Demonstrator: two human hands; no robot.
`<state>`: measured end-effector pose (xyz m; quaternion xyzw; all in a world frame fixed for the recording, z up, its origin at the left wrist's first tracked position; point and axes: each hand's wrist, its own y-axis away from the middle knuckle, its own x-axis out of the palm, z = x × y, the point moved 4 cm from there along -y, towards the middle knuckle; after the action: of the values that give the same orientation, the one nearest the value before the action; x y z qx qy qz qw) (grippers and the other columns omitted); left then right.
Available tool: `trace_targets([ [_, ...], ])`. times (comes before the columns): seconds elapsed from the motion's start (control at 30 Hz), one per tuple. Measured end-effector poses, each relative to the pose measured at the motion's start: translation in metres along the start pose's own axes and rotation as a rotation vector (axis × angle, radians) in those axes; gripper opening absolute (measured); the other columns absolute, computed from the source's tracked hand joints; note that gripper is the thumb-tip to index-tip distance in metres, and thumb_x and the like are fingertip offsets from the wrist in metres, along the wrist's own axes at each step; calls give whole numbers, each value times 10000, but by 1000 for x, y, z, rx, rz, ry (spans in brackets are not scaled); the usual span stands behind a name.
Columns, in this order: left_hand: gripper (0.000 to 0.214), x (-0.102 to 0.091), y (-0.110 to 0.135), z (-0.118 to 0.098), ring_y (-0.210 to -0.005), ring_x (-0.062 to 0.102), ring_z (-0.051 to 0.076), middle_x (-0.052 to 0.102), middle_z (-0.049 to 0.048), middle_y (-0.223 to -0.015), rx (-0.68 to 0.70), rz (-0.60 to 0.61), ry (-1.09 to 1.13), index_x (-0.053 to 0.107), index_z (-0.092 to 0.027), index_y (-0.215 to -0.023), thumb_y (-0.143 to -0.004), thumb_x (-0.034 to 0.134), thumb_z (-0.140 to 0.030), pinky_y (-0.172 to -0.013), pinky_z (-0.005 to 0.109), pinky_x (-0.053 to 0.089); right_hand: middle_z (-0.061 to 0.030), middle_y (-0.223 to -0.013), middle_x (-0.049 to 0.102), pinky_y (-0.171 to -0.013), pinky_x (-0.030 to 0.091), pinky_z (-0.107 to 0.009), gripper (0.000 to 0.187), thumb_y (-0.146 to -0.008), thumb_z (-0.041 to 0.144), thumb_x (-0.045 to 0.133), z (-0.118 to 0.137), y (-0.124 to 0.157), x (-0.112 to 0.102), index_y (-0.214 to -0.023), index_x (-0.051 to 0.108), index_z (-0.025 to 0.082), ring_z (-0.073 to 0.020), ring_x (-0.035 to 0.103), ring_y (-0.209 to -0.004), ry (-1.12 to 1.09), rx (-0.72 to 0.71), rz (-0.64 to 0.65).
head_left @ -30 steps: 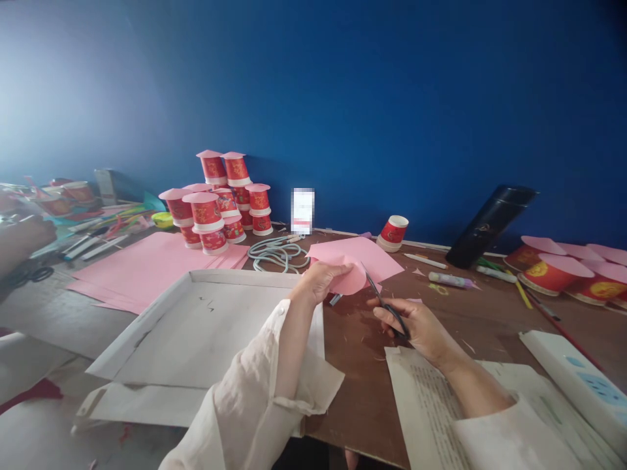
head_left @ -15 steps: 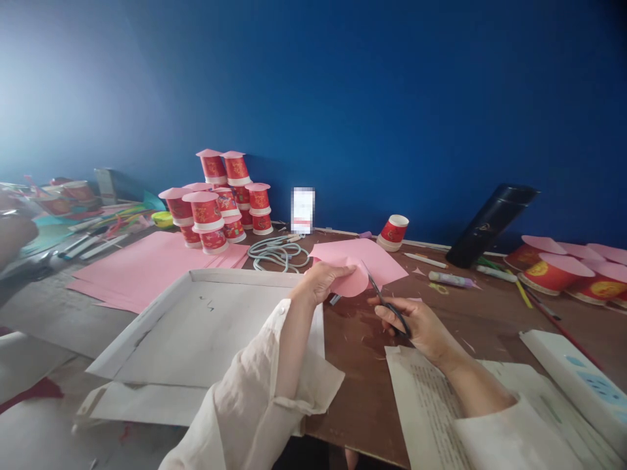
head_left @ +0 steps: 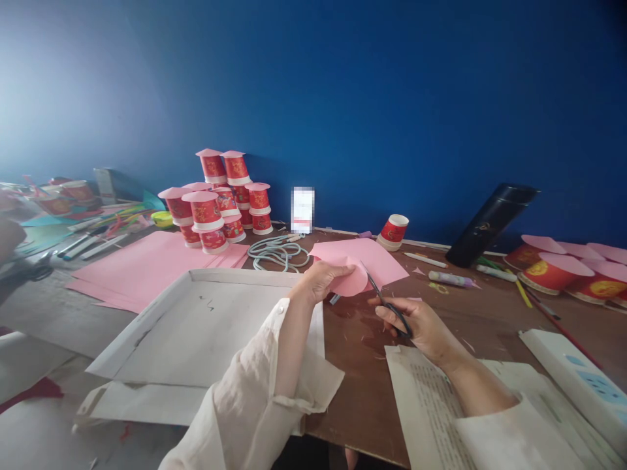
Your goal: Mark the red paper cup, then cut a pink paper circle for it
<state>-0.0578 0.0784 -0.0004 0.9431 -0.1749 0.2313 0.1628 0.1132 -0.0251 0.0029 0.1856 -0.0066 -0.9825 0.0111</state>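
Head view: pink paper point(head_left: 385, 258) in the left hand point(head_left: 316, 284), scissors point(head_left: 386, 304) in the right hand point(head_left: 421, 329).
The left thumb presses on top of the paper near a rounded, curled part, pinching it; the fingers beneath are mostly hidden. The sheet extends beyond the thumb, above the brown table point(head_left: 362, 391). The right fingers are curled around the black handles, the fingertips just short of the paper; the blades reach the curved edge, their opening too small to tell.
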Motion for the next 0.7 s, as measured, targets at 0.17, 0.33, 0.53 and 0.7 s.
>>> trace_targets([
  [0.17,256,-1,-1,-1,-763,697,183,757,135,-865,-5,7,14,762,-59,-830,-630,893,-150,-767,287,554,11,-556,570,-501,440,-272,592,-732,664,732,-4,0,0,-1029,799,156,-117,492,-513,3,6,6],
  [0.33,288,-4,-4,1,-773,704,185,761,132,-876,0,7,4,764,-62,-852,-617,902,-155,-756,279,554,8,-573,562,-479,418,-269,585,-731,654,744,-7,0,0,-1032,801,155,-115,485,-514,-18,24,15],
  [0.53,321,0,-4,2,-687,687,167,749,103,-828,23,-31,68,738,-91,-878,-632,905,-210,-668,279,552,-1,-588,592,-547,454,-284,621,-709,684,744,-6,-2,0,-1027,790,152,-129,521,-539,-17,8,-55],
  [0.7,314,22,6,0,-712,652,88,742,60,-930,95,81,188,728,-161,-1010,-745,841,-286,-678,205,509,-16,-686,622,-637,474,-275,545,-788,639,712,-15,-1,-15,-1088,762,187,-153,561,-656,-130,-61,-468],
])
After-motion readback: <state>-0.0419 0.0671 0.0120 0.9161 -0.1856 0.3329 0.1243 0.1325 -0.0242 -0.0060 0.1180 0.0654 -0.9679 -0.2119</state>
